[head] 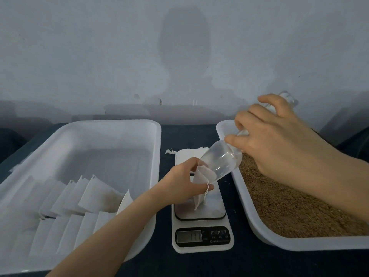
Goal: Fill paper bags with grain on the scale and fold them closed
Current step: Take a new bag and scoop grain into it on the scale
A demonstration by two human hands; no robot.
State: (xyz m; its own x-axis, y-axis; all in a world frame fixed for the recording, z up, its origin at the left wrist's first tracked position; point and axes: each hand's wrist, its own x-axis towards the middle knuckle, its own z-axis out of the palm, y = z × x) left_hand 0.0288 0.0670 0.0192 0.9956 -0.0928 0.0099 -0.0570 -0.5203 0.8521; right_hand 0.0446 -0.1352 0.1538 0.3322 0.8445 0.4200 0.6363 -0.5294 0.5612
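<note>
Wall [99, 56]: pale grey, behind the scale [211, 206]; a blurred shadow of a head and shoulders falls on it.
Table [245, 262]: dark blue, with the scale at its middle; its far edge fades into the wall.
Scale: white with a grey platform; the display [189, 236] on its near side shows digits too faint to read.
Right hand [279, 140]: up and to the right of the scale, its fingers [251, 112] curled round the handle of a clear scoop [219, 160]. The hand hides most of the handle; only the end pokes out beyond the knuckles.
Scoop: tilted down toward the scale, its lip at the bag's mouth; whether any grain is inside is hard to make out.
Left hand [182, 176]: over the scale's platform, pinching the top of the bag [200, 176] and holding its mouth open.
Bag: small, white, hanging above the platform with a string [207, 189] dangling. I cannot tell whether its lower corner touches the platform, nor what it holds.
Flat bags [187, 156]: a white pile just behind the scale, partly covered by the scoop and the left hand.
Right tray [279, 244]: right of the scale, full of brown grain [289, 206]; the frame edge and the right arm cut it off.
Left tray [119, 124]: left of the scale, holding rows of folded bags [93, 192]; the left forearm covers some, and the frame cuts off its near left corner.
</note>
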